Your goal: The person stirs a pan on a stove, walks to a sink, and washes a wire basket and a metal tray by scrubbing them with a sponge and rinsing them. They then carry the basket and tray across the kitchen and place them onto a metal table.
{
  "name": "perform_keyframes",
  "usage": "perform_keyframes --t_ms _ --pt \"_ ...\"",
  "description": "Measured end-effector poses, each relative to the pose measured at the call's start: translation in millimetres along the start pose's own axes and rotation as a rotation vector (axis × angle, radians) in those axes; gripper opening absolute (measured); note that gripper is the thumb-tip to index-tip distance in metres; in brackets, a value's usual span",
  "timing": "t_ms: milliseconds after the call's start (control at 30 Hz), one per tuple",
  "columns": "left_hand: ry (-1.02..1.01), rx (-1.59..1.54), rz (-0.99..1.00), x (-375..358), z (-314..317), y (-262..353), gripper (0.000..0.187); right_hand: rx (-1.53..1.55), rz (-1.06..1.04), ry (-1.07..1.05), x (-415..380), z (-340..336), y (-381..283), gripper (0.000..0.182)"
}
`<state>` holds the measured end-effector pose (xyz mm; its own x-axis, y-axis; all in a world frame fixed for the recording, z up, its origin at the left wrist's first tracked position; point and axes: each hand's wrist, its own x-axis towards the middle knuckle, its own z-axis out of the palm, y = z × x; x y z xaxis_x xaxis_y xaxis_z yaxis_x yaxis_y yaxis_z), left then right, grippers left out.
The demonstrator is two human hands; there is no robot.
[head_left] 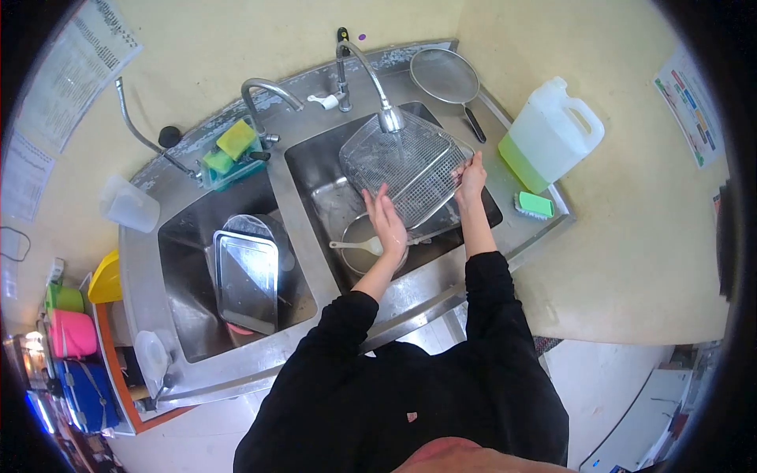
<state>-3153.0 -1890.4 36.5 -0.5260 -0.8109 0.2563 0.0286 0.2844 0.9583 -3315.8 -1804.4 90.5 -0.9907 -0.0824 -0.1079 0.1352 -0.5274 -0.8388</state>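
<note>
A rectangular wire mesh basket [406,169] is tilted in the right sink basin, under the faucet spout [390,118]. My right hand [471,183] grips its right edge, fingers curled round the rim. At the lower left edge of the mesh, my left hand [385,225] has its fingers stretched out, lying against or just beside the basket. Below it in the basin are a round pan [356,235] and a white-handled utensil [355,245], partly hidden by my left hand.
The left basin holds a metal tray [247,276] leaning on other dishes. Sponges [236,140] sit in a caddy behind. Around the right basin are a strainer [444,75], a jug of green liquid [544,134] and a green brush [536,205]. A plastic pitcher [130,205] stands far left.
</note>
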Motion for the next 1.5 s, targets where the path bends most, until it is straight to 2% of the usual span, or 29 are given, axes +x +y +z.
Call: perform_keyframes --t_ms 33,133,167,267,367,400,467,567,667,700,800,867,967,1067,1167,1267,1300,1400,1500 --pt "0.026 -0.02 -0.009 6 -3 -7 0.059 0.021 -0.009 0.006 -1 3 5 0.04" --pt "0.251 -0.343 -0.204 31 -3 -31 0.058 0.154 0.1 -0.023 -10 -2 9 0.04" --pt "0.319 -0.273 -0.276 42 -8 -42 0.063 0.151 0.13 -0.047 -15 -8 7 0.04" --pt "0.105 -0.647 -0.726 80 -44 -95 0.064 0.142 0.254 -0.136 -14 -40 13 0.04" --pt "0.25 -1.015 -0.907 83 -69 -88 0.056 0.237 0.362 -0.235 -2 -65 26 0.038" --pt "0.277 -0.949 -0.88 82 -72 -84 0.05 0.281 0.406 -0.256 4 -69 30 0.038" --pt "0.331 -0.816 -0.826 79 -79 -73 0.044 0.035 0.512 -0.206 22 -78 44 0.037" --pt "0.481 -0.749 -0.74 81 -89 -23 0.044 -0.363 0.694 -0.206 36 -87 66 0.036" --pt "0.535 -0.728 -0.721 78 -95 -5 0.044 -0.469 0.554 -0.253 79 -91 110 0.034" --pt "0.546 -0.711 -0.686 78 -94 -5 0.044 -0.83 0.282 -0.382 57 -63 84 0.044" --pt "0.555 -0.65 -0.617 71 -94 0 0.044 -1.44 0.112 -0.619 28 1 59 0.046" --pt "0.544 -0.609 -0.598 71 -98 17 0.043 -1.453 -0.055 -0.712 24 19 78 0.044" --pt "0.482 -0.625 -0.527 67 -98 19 0.043 -1.21 -0.387 -0.74 -1 61 83 0.041" --pt "0.529 -0.57 -0.483 65 -105 30 0.043 -1.084 -0.382 -0.866 14 64 89 0.041" --pt "0.619 -0.589 -0.486 65 -118 36 0.042 -1.588 0.176 -0.777 37 54 97 0.041" --pt "0.687 -0.618 -0.547 68 -120 30 0.04 -1.472 -0.136 -0.819 -6 67 89 0.04" --pt "0.688 -0.618 -0.56 68 -120 31 0.04 -1.131 -0.344 -0.943 -20 68 92 0.042" --pt "0.66 -0.657 -0.647 64 -119 39 0.041 -1.026 -0.343 -1.098 -17 62 90 0.044" --pt "0.611 -0.628 -0.603 59 -118 33 0.042 -1.381 0.121 -0.923 -1 57 70 0.046"
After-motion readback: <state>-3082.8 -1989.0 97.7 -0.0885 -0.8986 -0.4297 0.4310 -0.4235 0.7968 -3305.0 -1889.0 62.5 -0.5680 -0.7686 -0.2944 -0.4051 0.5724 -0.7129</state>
